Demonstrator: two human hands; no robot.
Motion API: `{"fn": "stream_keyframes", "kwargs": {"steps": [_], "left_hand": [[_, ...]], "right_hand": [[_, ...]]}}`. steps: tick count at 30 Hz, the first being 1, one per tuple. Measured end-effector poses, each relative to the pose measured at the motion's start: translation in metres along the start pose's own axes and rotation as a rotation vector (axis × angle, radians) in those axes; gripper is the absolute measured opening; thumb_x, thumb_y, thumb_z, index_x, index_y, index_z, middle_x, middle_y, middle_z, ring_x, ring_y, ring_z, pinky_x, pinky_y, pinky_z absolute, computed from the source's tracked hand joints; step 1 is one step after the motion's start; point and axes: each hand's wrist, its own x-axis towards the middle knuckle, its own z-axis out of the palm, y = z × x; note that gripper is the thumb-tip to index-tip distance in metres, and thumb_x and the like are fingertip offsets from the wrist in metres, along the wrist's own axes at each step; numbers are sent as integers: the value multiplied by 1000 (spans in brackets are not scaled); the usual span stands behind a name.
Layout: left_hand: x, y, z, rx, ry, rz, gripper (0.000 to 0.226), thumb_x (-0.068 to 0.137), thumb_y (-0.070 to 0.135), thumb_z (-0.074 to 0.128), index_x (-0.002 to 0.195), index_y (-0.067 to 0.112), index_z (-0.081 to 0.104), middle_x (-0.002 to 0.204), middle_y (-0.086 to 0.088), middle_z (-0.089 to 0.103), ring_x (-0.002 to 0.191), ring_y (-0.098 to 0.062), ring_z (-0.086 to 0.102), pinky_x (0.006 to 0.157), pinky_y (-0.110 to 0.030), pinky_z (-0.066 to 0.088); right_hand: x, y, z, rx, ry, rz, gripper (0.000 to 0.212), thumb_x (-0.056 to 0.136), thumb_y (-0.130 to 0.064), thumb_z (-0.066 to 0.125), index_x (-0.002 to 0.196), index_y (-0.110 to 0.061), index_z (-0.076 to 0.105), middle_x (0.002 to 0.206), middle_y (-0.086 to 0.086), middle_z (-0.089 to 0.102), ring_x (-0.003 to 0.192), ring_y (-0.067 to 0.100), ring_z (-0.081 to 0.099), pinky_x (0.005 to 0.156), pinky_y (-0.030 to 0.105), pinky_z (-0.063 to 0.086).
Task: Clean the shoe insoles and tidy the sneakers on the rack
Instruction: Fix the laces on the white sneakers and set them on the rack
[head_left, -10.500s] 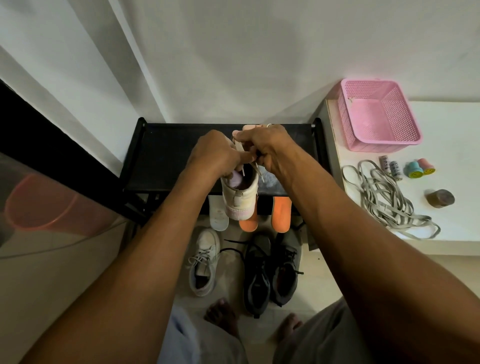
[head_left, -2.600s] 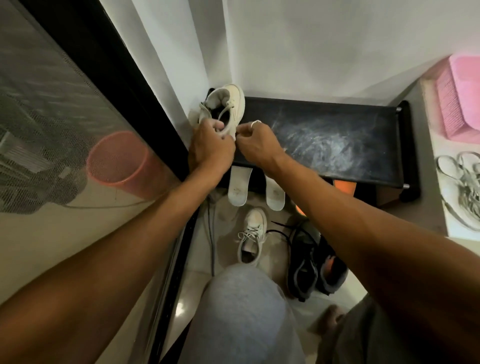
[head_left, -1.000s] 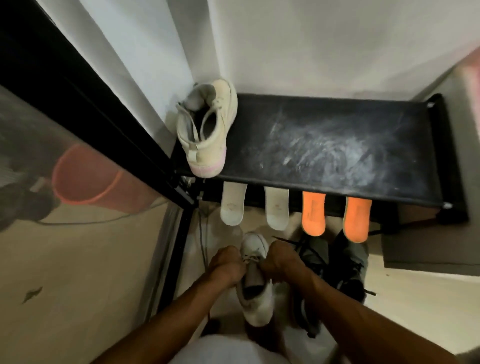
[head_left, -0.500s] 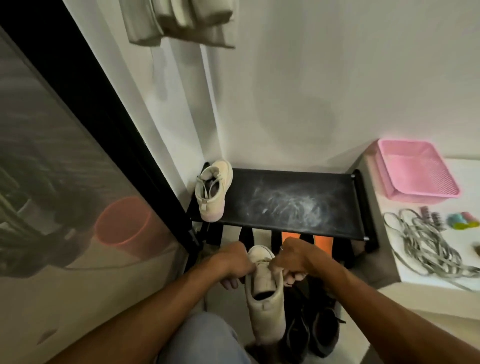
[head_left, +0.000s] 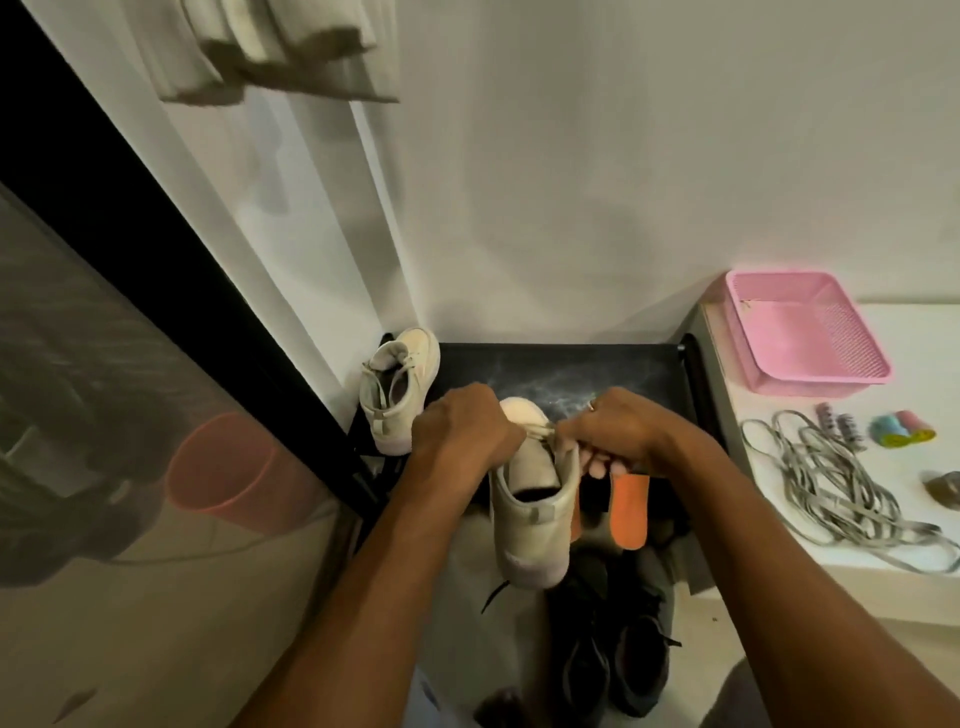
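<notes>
In the head view we hold 1 cream sneaker (head_left: 535, 512) in the air with 2 hands, its heel toward us and its toe over the front edge of the black rack (head_left: 597, 366). Our left hand (head_left: 462, 431) is curled around the left side of the shoe's opening. Our right hand (head_left: 613, 431) is curled around the right side, and its fingers pinch the lace (head_left: 540, 431) that runs between the 2 hands.

The other cream sneaker (head_left: 397, 395) stands on the rack's top shelf at the far left, against the wall, heel facing us. An orange insole (head_left: 629, 512) pokes out from under the shelf just right of the held shoe. 2 black sneakers (head_left: 613, 660) lie on the floor below, dim and hard to make out.

To the right, a white table (head_left: 914, 332) carries a pink basket (head_left: 815, 383) and a tangle of grey cord (head_left: 831, 483).
</notes>
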Motion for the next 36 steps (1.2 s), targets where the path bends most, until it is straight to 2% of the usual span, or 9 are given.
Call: {"fn": "stream_keyframes", "kwargs": {"steps": [5, 10, 13, 17, 22, 24, 27, 29, 36], "left_hand": [[35, 14, 34, -127, 129, -42, 34, 87, 45, 63, 96, 13, 68, 93, -6, 69, 82, -27, 67, 59, -31, 44], [73, 17, 62, -223, 166, -75, 37, 85, 46, 57, 90, 13, 72, 88, -7, 72, 76, -27, 69, 55, -30, 44], [85, 18, 78, -266, 193, -96, 34, 88, 48, 56, 96, 18, 69, 92, -2, 71, 79, -23, 67, 59, -30, 49], [91, 18, 84, -348, 202, -88, 26, 92, 42, 57, 106, 22, 66, 101, 3, 66, 85, -18, 61, 59, -28, 40], [98, 16, 90, -445, 237, -82, 30, 93, 40, 57, 121, 31, 63, 119, 2, 52, 102, -19, 55, 76, -33, 50], [102, 16, 90, -471, 263, -85, 26, 94, 37, 58, 119, 33, 65, 121, 2, 51, 106, -19, 54, 78, -33, 51], [106, 16, 88, -522, 283, -86, 19, 94, 32, 59, 107, 30, 72, 114, 4, 62, 100, -17, 61, 73, -30, 52], [107, 16, 86, -532, 270, -91, 17, 94, 29, 60, 105, 27, 74, 107, 5, 69, 94, -15, 65, 68, -26, 51], [108, 22, 87, -543, 211, -65, 27, 95, 27, 65, 121, 26, 70, 118, 4, 71, 102, -15, 66, 74, -26, 52]], "right_hand": [[40, 24, -5, 80, 162, -17, 26, 84, -20, 68, 71, 3, 73, 59, 14, 67, 40, 15, 49, 41, 23, 41], [78, 40, -3, 8, 285, -90, 34, 85, -30, 67, 65, -3, 71, 56, 7, 69, 45, 9, 59, 56, 28, 51], [94, 50, 4, 51, 377, -114, 35, 85, -32, 68, 60, -7, 65, 55, 8, 66, 46, 11, 57, 56, 31, 50], [103, 53, 8, 91, 459, -178, 35, 83, -34, 71, 62, -7, 63, 60, 11, 66, 52, 14, 57, 58, 35, 52], [110, 53, 15, 98, 566, -216, 47, 89, -42, 66, 53, -17, 48, 46, -11, 48, 45, 3, 44, 47, 18, 36], [115, 54, 17, 116, 601, -232, 40, 92, -40, 64, 60, -16, 58, 56, -10, 60, 51, 3, 53, 51, 17, 41], [122, 53, 19, 143, 571, -241, 25, 91, -32, 62, 75, -16, 73, 75, -4, 71, 73, 14, 68, 66, 31, 59], [123, 51, 21, 165, 542, -239, 22, 90, -27, 61, 79, -15, 76, 81, -2, 73, 81, 18, 69, 74, 36, 62], [126, 45, 26, 180, 523, -241, 20, 88, -22, 60, 78, -18, 77, 79, -2, 74, 79, 16, 70, 74, 36, 62]]}}
